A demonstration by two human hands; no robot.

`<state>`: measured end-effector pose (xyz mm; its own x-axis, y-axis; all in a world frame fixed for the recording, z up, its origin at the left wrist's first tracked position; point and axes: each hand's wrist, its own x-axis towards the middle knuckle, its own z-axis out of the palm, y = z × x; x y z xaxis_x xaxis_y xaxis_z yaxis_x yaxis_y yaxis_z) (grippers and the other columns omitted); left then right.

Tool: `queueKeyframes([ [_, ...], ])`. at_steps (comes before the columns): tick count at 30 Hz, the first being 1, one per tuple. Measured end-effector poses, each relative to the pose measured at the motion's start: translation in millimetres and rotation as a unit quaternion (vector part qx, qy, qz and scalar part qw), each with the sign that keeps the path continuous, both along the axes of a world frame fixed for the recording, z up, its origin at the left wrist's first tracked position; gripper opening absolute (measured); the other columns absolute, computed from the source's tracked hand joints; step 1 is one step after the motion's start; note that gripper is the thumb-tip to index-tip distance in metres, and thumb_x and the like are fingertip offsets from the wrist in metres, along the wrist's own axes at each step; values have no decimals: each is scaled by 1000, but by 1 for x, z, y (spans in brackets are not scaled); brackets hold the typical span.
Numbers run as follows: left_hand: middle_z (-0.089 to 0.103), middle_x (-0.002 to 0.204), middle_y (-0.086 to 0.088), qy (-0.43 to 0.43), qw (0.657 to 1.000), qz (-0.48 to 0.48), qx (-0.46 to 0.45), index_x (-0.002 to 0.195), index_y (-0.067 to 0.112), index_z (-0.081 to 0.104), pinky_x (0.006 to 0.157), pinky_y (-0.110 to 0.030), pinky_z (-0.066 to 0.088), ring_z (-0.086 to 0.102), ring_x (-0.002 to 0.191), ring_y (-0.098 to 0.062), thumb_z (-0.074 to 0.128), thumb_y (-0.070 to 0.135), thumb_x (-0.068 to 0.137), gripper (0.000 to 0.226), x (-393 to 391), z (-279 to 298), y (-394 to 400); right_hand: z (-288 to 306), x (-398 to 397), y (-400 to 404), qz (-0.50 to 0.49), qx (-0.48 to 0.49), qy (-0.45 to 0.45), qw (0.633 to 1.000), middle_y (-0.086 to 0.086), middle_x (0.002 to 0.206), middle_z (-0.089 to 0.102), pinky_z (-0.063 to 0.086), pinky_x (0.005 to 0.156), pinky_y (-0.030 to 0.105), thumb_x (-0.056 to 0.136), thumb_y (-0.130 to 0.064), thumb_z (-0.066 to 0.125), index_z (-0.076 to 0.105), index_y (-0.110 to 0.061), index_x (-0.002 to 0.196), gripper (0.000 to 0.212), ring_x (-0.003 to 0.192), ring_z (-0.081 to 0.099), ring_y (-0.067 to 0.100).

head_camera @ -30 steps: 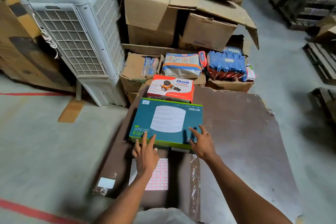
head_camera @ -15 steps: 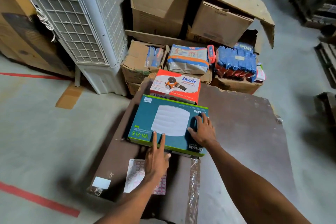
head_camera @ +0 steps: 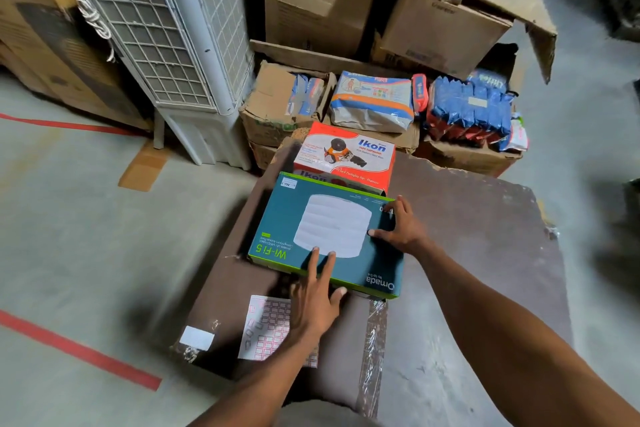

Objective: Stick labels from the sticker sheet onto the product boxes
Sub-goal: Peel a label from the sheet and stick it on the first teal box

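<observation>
Both hands flat on the teal box, labelling looks barely started

Left hand [head_camera: 317, 302] fingers [head_camera: 322, 262] straight on its near edge, right hand [head_camera: 401, 229] spread on the far-right corner; teal box [head_camera: 301, 218] lies flat on the brown counter [head_camera: 467, 218], long axis left-right, print upside down; sticker sheet [head_camera: 268, 326] just behind; one small label [head_camera: 288, 183] top-left, orange box [head_camera: 346, 152] seemingly untouched

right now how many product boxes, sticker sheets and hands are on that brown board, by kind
Product boxes: 2, the teal box and the orange and white box behind it
Sticker sheets: 1, the sticker sheet partly under the left forearm
Hands: 2, the left hand and the right hand, both on the teal box
Total: 5
</observation>
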<state>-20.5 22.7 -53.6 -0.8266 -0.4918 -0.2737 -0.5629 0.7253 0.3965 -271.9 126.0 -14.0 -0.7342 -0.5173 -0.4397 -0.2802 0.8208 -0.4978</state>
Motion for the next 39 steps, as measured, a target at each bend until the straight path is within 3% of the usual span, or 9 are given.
queueKeyframes([
  [4, 6, 168, 6, 26, 998, 28, -52, 157, 45, 16, 96, -47, 47, 53, 128, -28, 63, 50, 93, 80, 9, 4, -25, -20, 18, 12, -36, -48, 18, 998, -8, 169, -2, 44, 111, 51, 88, -53, 73, 35, -31, 146, 73, 144, 40, 31],
  [8, 43, 145, -3, 80, 978, 155, -115, 152, 35, 39, 83, -44, 42, 50, 111, -32, 78, 60, 74, 91, 27, 5, -68, -29, 48, 21, -124, -72, 12, 990, 3, 171, -1, 40, 115, 56, 92, -48, 70, 29, -35, 156, 77, 148, 34, 38],
  [12, 34, 150, -7, 42, 973, 221, -47, 157, 38, 23, 92, -50, 39, 44, 121, -37, 78, 71, 66, 111, 40, 0, -111, -45, 96, 45, -208, -144, -14, 967, 8, 166, 19, 44, 112, 55, 92, -47, 70, 22, -42, 158, 82, 144, 40, 35],
  [17, 18, 163, -5, -3, 992, 111, 61, 154, 55, 1, 106, -65, 40, 39, 140, -42, 81, 68, 67, 119, 33, -9, -133, -57, 127, 61, -246, -221, -63, 941, -2, 155, 43, 50, 106, 56, 88, -55, 70, 19, -48, 157, 87, 136, 52, 25],
  [20, 21, 161, -8, 25, 990, 117, 81, 152, 58, 3, 104, -62, 45, 44, 137, -41, 86, 58, 67, 119, 25, -12, -131, -46, 130, 56, -255, -235, -75, 935, -3, 155, 47, 50, 107, 54, 93, -33, 73, 22, -39, 160, 85, 135, 53, 24],
  [25, 27, 159, -6, 9, 993, 120, 18, 157, 52, 7, 108, -62, 38, 44, 137, -36, 79, 62, 75, 109, 29, -7, -121, -34, 137, 55, -269, -231, -89, 931, -3, 149, 52, 52, 105, 49, 93, -18, 75, 25, -30, 161, 86, 129, 58, 25],
  [31, 36, 156, -8, -8, 992, 116, -45, 157, 50, 13, 115, -63, 21, 38, 141, -32, 66, 72, 79, 97, 42, 4, -107, -29, 148, 68, -185, -102, -40, 977, -2, 154, 45, 42, 110, 59, 63, -75, 80, 14, -46, 160, 120, 143, 41, 35],
  [34, 42, 153, -5, 2, 991, 110, -70, 156, 51, 20, 114, -71, 17, 34, 143, -30, 60, 78, 78, 91, 49, 12, -105, -17, 150, 76, -124, -17, 4, 992, 2, 158, 39, 29, 112, 64, 66, -70, 82, 10, -48, 160, 121, 151, 19, 45],
  [39, 59, 137, 1, 46, 986, 101, -121, 147, 46, 43, 113, -71, 11, 43, 138, -26, 41, 95, 68, 93, 55, 50, -103, 16, 143, 83, -138, -21, 67, 988, 5, 136, 59, 47, 102, 52, 68, -68, 81, 30, -47, 154, 103, 131, 47, 35],
])
